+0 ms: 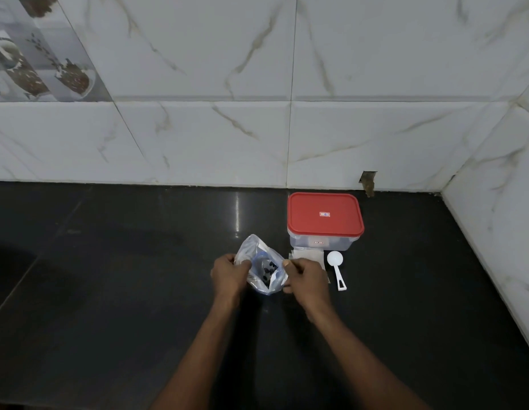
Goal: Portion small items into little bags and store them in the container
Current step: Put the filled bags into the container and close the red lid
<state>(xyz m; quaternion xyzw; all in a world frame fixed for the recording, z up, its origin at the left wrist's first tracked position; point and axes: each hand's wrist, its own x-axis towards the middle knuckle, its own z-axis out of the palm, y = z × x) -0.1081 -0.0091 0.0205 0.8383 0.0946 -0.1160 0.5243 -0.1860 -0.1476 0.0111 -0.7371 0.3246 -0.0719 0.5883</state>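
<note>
A clear plastic bag [264,263] holding small dark items [268,270] stands on the black counter [109,291]. My left hand [229,275] grips its left edge and my right hand [306,279] pinches its right edge. Behind and to the right stands a clear container with a red lid [325,217], closed. A white measuring scoop [336,269] lies in front of it. A small stack of little clear bags [306,255] lies between the container and my right hand, partly hidden by that hand.
A white marble-tiled wall [257,128] runs along the back of the counter and meets a side wall [494,217] at the right. The counter spreads dark and bare to the left and front.
</note>
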